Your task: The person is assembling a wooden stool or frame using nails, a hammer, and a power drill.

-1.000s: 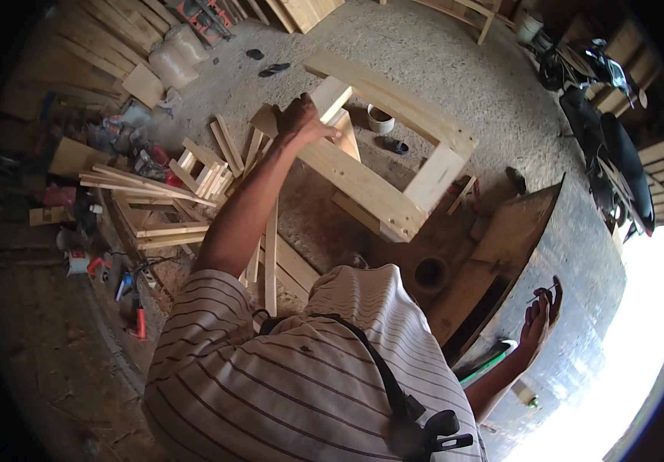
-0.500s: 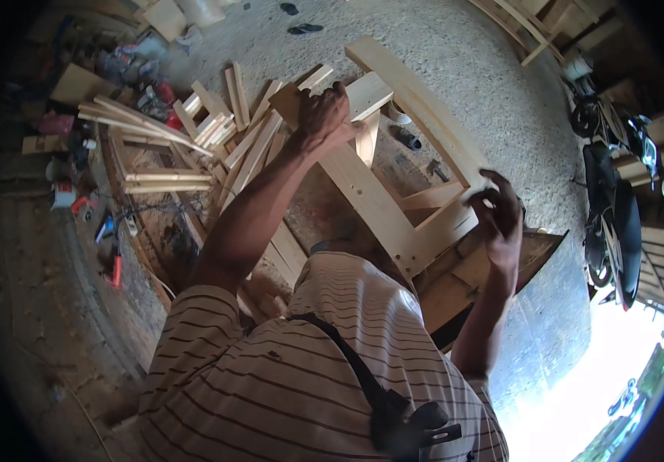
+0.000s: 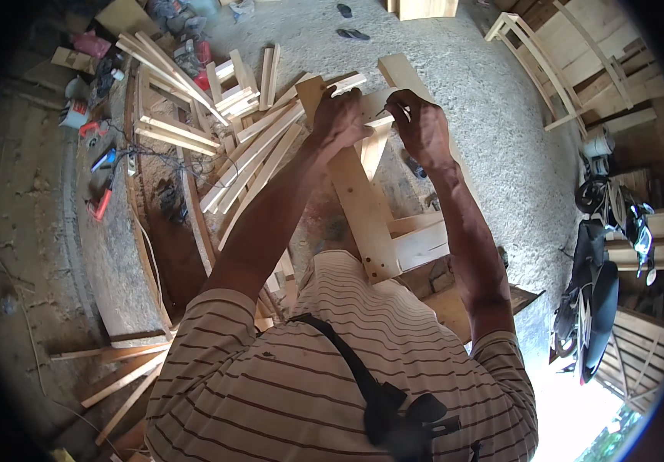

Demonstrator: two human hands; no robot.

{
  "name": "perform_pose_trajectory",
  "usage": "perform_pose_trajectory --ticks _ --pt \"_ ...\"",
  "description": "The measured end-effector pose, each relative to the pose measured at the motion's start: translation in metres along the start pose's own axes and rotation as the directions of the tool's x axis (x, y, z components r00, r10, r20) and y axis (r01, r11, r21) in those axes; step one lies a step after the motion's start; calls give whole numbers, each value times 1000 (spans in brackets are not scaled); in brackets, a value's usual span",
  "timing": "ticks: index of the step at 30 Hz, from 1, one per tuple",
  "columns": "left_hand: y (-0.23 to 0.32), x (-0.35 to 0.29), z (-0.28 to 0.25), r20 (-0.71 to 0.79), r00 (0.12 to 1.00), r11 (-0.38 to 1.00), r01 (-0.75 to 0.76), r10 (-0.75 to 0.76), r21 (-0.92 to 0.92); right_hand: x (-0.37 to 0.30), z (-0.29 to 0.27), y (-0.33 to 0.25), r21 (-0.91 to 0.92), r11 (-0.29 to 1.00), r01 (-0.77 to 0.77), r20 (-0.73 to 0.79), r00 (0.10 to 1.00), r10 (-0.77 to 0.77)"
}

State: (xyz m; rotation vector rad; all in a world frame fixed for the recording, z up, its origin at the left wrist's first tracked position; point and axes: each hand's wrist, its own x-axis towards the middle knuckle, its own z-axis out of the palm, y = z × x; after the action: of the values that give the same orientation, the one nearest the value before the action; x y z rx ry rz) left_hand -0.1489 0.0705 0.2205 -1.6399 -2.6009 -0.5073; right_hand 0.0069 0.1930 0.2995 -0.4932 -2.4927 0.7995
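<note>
A pale wooden frame (image 3: 361, 208) of joined boards stands in front of my body, with dark holes near its lower corner. My left hand (image 3: 340, 122) is wrapped over the far left part of the frame, where a crosspiece meets the long board. Just to its right, my right hand (image 3: 423, 127) is held over that crosspiece with thumb and fingers pinched together. Something small and dark seems to show at the fingertips, too small to name. The right hand and forearm hide part of the frame's right board (image 3: 400, 73).
Loose wooden strips (image 3: 259, 158) lie piled left of the frame. Farther left are a red-handled tool (image 3: 102, 204) and cables on the floor. A motorcycle (image 3: 598, 300) stands at the right, below another wooden frame (image 3: 540, 69). Sandals (image 3: 353, 34) lie on the far floor.
My right hand has left the frame's near right corner and moved up and left to the crosspiece, now pinched. The left hand stays on the frame. The view has shifted.
</note>
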Motion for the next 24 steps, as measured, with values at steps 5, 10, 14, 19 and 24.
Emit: perform_pose_trajectory --ticks 5,10,14,19,24 --pt "0 3 0 29 999 999 46 -46 -26 7 6 -8 -45 996 80 35 996 -78" --pt "-1 1 6 -87 996 999 -13 16 31 9 7 -11 -38 977 209 85 975 -205" --pt "1 0 4 -102 995 1000 -18 18 1 10 12 -9 -92 954 284 127 954 -272" --pt "4 6 -7 -80 997 999 22 -19 33 21 13 -3 -137 965 222 262 948 -181" --pt "10 1 -9 18 998 996 64 -66 61 42 -3 6 233 953 192 303 917 -259"
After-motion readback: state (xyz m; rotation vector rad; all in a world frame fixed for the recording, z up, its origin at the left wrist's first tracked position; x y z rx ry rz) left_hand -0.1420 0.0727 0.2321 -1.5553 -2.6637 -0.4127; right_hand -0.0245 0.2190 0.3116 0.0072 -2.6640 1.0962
